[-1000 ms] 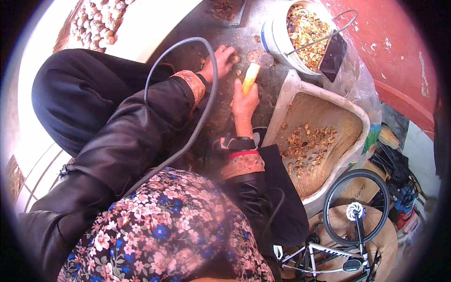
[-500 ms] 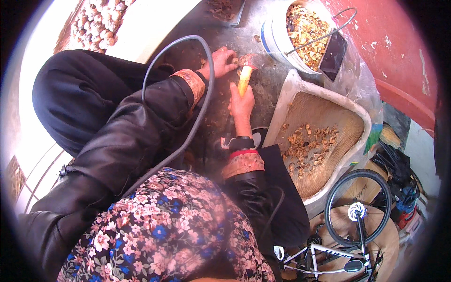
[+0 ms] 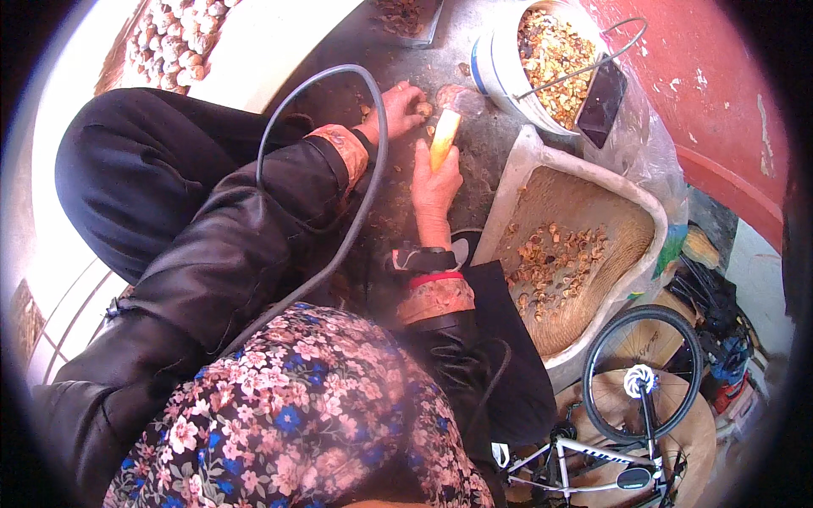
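My left hand [image 3: 396,112] reaches down to the dark floor, its fingers closed around a walnut [image 3: 424,109]. In my right hand [image 3: 436,188] is the yellow handle of a hammer [image 3: 445,140]. The hammer's head is smeared by motion, raised just right of the walnut and apart from it. Small shell bits [image 3: 430,131] lie on the floor between the two hands.
At the far right stands a white bucket [image 3: 493,74] full of nut pieces, a dark phone [image 3: 602,102] against its rim. Nearer, a shallow scoop-shaped tray [image 3: 622,199] holds broken shells. A grey cable [image 3: 378,161] loops over my left forearm. A bicycle [image 3: 593,453] is at the lower right.
The hammer head has lifted off the spot by my left fingers and shifted slightly right. More of the walnut now shows at the fingertips. My left hand stays nearly in place.
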Demonstrator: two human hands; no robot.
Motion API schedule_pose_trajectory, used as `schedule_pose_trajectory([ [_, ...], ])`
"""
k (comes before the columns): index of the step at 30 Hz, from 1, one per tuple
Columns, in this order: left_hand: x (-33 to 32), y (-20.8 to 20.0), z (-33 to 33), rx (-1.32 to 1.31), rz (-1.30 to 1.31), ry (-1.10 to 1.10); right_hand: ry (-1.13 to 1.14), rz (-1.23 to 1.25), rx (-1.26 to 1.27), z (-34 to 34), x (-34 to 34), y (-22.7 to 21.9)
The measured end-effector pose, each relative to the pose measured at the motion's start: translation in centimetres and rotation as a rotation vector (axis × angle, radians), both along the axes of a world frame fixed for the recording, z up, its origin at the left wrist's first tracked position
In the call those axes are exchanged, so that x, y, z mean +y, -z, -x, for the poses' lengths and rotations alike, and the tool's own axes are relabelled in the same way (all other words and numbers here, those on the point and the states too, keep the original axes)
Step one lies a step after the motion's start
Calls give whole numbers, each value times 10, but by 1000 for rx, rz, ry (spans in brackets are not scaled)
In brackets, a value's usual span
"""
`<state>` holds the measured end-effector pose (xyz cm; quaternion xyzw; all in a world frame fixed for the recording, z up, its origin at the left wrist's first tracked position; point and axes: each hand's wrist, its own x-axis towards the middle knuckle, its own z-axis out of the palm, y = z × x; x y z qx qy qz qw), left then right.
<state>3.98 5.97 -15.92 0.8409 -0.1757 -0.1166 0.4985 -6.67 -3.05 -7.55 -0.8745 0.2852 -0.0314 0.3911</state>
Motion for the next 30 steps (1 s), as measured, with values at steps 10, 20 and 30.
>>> schedule_pose_trajectory([
  [10,0,-8,-3,39,-8,41,25,22,42,-5,1,-5],
  [20,0,-3,5,-41,-1,9,-4,1,-9,-9,1,-10],
  [30,-2,-9,-4,8,-34,33,-27,23,179,-10,5,-14],
])
